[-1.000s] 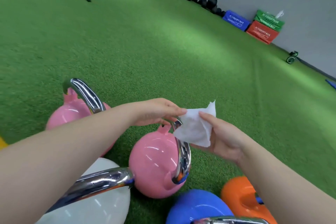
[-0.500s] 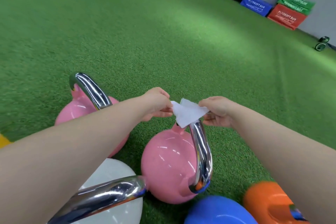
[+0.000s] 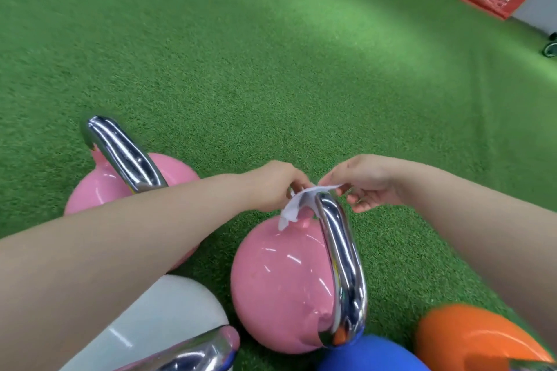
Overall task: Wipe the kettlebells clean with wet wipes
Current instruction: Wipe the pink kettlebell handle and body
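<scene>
Nearest, the pink kettlebell [image 3: 283, 289] stands on green turf [image 3: 271, 75] among others. Over the far end of its chrome handle [image 3: 340, 250] lies a wet wipe [image 3: 297, 205], pinched by left hand [image 3: 272, 187] and right hand [image 3: 366, 182].

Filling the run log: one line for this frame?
left hand pinches wet wipe | right hand pinches it | wipe draped on pink kettlebell handle

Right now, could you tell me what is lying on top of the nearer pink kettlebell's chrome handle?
A white wet wipe is draped over the far end of the chrome handle, pinched by the left hand and right hand. The handle beneath the wipe is covered.
</scene>
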Demonstrator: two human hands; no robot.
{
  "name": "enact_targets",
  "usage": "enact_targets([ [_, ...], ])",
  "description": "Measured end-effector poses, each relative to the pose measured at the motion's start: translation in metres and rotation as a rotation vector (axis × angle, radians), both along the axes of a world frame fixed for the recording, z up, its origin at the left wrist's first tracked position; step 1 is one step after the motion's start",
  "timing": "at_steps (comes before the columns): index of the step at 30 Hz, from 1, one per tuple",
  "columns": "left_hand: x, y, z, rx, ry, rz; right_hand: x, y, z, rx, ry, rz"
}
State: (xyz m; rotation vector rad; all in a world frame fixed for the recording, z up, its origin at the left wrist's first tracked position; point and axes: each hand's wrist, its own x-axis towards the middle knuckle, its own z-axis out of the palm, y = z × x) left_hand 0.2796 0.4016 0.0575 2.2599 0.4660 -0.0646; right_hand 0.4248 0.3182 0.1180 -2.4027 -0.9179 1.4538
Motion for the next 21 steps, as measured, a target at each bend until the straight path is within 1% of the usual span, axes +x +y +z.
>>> enact_targets([
  [2,0.002,0.002,-0.010,0.032,0.007,0.007,0.001,0.000,-0.012,-0.008,-0.031,0.036],
  [6,0.009,0.004,-0.033,0.016,0.040,-0.010,-0.001,-0.003,-0.035,0.035,-0.099,0.067],
  [11,0.012,0.013,-0.050,0.010,0.117,-0.041,-0.012,-0.013,-0.049,0.066,-0.034,-0.019],
  [14,0.014,0.015,-0.052,0.002,0.185,-0.088,-0.015,-0.026,-0.060,0.083,-0.059,-0.066],
  [17,0.013,0.012,-0.054,0.001,0.202,-0.143,-0.021,-0.042,-0.064,0.096,-0.084,-0.102],
  [19,0.008,0.005,-0.056,0.029,0.158,-0.089,-0.028,-0.051,-0.065,0.135,-0.071,-0.185],
  [21,0.001,-0.007,-0.056,0.023,0.092,0.074,-0.034,-0.057,-0.066,0.159,-0.072,-0.268],
])
